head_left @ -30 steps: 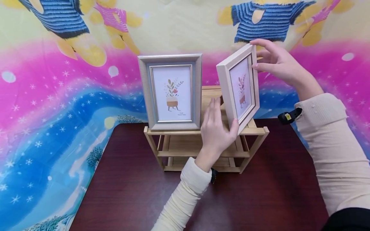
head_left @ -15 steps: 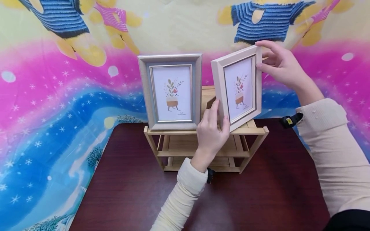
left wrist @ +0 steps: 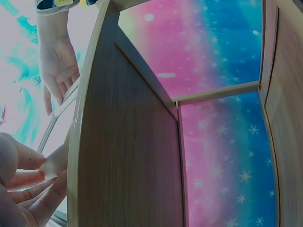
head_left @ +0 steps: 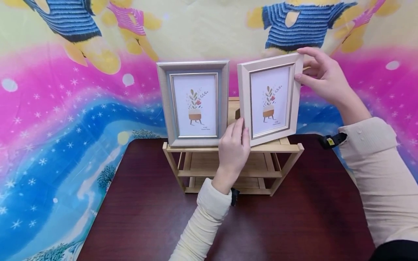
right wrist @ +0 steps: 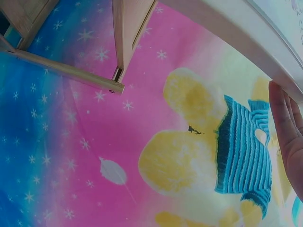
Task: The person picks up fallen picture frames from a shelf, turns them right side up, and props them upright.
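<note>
A cream picture frame (head_left: 269,98) with a potted-plant print stands slightly turned at the right of the wooden shelf's top. My left hand (head_left: 233,152) pinches its lower left corner between thumb and fingers. At the upper right corner my right hand (head_left: 326,78) grips the side, thumb in front and fingers behind. In the left wrist view my left hand (left wrist: 26,184) lies close beside the shelf board. The right wrist view has my right hand (right wrist: 289,127) against the frame's edge (right wrist: 241,38). To the left stands a silver-grey picture frame (head_left: 196,139) with the same print.
The light wooden shelf (head_left: 230,174) has several tiers and stands on a dark red-brown table (head_left: 147,221). Behind it hangs a colourful cloth (head_left: 81,108) with snowflakes and bear figures.
The cream frame has turned to face more to the front. My left hand has shifted left with its lower corner, while my right hand has moved slightly right and down.
</note>
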A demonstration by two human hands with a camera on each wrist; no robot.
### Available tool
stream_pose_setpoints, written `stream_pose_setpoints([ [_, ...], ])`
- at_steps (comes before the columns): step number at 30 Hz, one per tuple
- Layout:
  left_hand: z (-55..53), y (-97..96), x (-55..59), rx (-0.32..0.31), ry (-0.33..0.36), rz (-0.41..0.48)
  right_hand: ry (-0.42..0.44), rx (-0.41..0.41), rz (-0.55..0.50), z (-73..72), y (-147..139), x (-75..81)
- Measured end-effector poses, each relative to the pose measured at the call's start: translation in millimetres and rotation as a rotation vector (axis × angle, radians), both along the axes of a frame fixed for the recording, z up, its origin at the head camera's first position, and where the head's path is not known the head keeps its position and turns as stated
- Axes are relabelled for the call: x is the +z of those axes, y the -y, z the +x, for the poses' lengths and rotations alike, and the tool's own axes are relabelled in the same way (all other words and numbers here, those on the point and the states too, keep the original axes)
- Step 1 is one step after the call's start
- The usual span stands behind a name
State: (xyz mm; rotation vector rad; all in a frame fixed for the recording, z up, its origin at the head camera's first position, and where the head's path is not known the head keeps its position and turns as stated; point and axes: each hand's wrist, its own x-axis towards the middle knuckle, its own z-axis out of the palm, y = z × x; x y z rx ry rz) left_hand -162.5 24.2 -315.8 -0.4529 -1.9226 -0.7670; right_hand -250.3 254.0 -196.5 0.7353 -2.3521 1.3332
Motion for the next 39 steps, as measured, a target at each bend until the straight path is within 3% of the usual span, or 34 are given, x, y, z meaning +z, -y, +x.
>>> stream_pose_setpoints([
  [7, -2.4, 2.5, 1.5, 0.038, 0.016, -0.025, 0.012, 0.005, -0.081, 7.9, 0, -0.1],
  [19, -3.8, 4.4, 5.3, 0.113, 0.010, -0.059, -0.032, -0.011, -0.115, 14.1, 4, -4.3],
  [29, -2.8, 2.4, 6.2, 0.196, 0.064, -0.077, -0.054, -0.118, -0.122, 24.7, 10, -6.4],
  [35, -1.2, 2.8, 3.5, 0.192, 0.064, -0.090, -0.065, -0.165, -0.116, 27.9, 10, -7.8],
  [39, 0.3, 4.1, 1.5, 0.145, 0.058, -0.074, -0.080, -0.182, -0.105, 30.8, 10, -8.8],
])
